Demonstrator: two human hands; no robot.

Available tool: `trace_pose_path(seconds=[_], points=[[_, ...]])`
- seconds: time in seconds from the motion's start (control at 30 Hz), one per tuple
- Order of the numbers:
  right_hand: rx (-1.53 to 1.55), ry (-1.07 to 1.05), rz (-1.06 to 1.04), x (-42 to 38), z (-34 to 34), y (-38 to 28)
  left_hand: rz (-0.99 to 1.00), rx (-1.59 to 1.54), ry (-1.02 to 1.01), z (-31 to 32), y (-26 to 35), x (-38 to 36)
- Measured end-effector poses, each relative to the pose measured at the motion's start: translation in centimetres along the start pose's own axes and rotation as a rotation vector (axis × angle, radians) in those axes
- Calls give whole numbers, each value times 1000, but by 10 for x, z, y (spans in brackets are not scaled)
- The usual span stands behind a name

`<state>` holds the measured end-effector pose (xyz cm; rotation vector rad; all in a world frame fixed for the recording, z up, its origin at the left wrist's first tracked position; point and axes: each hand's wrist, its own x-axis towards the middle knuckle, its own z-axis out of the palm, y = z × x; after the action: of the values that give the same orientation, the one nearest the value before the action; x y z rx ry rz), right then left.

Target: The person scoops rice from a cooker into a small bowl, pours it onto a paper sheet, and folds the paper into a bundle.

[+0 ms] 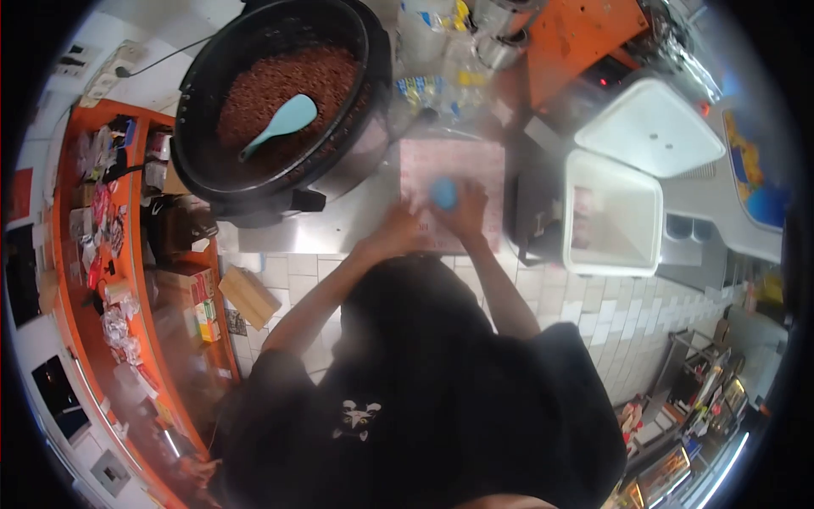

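A pink printed paper sheet (415, 161) lies flat on the metal counter in front of me. Over its middle is a small round blue object (443, 193), whose kind I cannot make out. My right hand (467, 210) reaches in from the right, fingers curled against the blue object's side. At the paper's left part is my left hand (402, 224), low and close to the sheet; its fingers are blurred. Up to the left, a large black pot (195, 127) holds reddish-brown grains, with a light teal rice paddle (290, 119) resting on them.
To the right stands a white plastic bin (655, 225) with its white lid (649, 127) tilted behind it. Clear bags and metal containers (500, 42) crowd the counter's back, beside an orange panel (585, 42). Orange shelves (127, 280) with packages line the left.
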<state>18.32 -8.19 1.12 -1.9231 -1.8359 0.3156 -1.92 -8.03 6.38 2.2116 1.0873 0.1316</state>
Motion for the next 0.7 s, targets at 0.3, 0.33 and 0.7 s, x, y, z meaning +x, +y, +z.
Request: trace_pose_path(seconds=[0.3,0.33,0.7], points=[[463,275,123,-15,-64,-23,-98,-106,81,-348,-29,-32],[755,359,246,-17,-71,-24,-188,9,-32,-355,-78,-20],[1689,297,325,47,-175,-140,-112,414,-469,-344,-193,26]])
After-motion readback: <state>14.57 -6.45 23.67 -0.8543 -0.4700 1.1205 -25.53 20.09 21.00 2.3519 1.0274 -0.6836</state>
